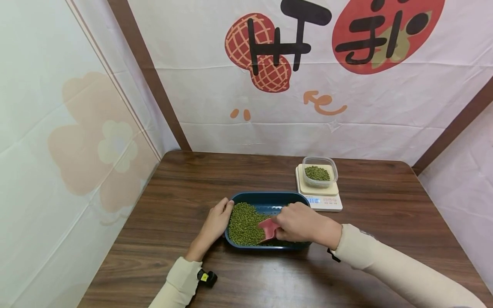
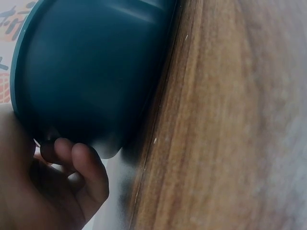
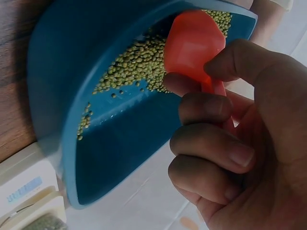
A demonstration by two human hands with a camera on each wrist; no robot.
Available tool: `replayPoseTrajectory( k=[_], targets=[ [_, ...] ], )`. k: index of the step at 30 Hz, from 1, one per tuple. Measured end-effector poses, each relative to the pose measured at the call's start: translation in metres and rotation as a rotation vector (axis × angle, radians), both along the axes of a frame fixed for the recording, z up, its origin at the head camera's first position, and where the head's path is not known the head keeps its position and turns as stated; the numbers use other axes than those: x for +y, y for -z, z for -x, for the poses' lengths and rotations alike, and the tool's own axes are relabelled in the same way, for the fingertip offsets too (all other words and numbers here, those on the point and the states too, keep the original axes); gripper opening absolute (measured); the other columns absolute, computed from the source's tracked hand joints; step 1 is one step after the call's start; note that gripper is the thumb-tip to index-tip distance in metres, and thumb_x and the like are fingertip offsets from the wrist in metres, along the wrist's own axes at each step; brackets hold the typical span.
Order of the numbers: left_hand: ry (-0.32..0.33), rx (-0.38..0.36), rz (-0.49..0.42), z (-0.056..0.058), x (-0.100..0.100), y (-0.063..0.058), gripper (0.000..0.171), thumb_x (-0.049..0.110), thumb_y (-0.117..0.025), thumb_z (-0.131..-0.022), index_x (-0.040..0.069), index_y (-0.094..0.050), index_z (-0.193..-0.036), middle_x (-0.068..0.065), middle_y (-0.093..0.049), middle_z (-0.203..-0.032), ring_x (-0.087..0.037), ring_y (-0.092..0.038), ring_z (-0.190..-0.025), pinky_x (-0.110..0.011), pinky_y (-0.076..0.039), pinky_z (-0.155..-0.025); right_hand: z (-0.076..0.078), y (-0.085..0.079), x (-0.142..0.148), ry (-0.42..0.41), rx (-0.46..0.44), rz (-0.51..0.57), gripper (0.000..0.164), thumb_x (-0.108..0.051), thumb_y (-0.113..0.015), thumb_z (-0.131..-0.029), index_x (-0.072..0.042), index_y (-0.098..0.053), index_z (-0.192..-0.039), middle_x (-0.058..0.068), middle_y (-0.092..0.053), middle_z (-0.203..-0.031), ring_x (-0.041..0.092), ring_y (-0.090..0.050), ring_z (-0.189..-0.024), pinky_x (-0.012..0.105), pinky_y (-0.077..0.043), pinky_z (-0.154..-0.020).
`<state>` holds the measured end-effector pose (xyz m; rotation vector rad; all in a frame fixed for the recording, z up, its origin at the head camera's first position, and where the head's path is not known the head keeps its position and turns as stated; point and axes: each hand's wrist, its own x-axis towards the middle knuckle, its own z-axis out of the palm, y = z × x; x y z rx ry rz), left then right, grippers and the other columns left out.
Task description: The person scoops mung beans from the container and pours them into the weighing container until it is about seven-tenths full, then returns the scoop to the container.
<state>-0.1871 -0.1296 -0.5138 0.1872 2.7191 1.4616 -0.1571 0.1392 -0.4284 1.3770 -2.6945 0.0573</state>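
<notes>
A dark blue oblong tub [image 1: 265,197] stands on the table, green mung beans [image 1: 243,226] heaped mostly in its left part. My left hand [image 1: 217,219] grips the tub's left end, thumb at the rim; in the left wrist view the curled fingers [image 2: 88,167] lie against the tub's outer wall [image 2: 91,72]. My right hand [image 1: 302,222] holds a pink-red scoop [image 1: 268,229] by its handle, over the tub, with its bowl at the beans. In the right wrist view, the fingers wrap around the scoop's handle [image 3: 218,91]. Whether the bowl carries beans is hard to tell.
Behind the tub's right end is a white digital scale [image 1: 325,204] with a lit display. On it sits a clear plastic container [image 1: 334,176] holding some green beans. A printed cloth [image 1: 208,85] hangs behind the wooden table [image 1: 173,184].
</notes>
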Motion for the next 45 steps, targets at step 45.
replayPoseTrajectory(
  k=[45],
  targets=[
    [-0.016, 0.041, 0.037, 0.004, 0.002, 0.001, 0.037, 0.036, -0.036, -0.107, 0.011, -0.041, -0.08, -0.007, -0.036, -0.065, -0.022, -0.033, -0.052, -0.029, -0.031, -0.048, 0.012, 0.01, -0.045, -0.024, -0.171, -0.059, 0.023, -0.026, -0.059, -0.091, -0.02, -0.069, -0.11, -0.013, -0.038, -0.05, 0.004, -0.026, -0.04, 0.019, -0.02, -0.036]
  ],
)
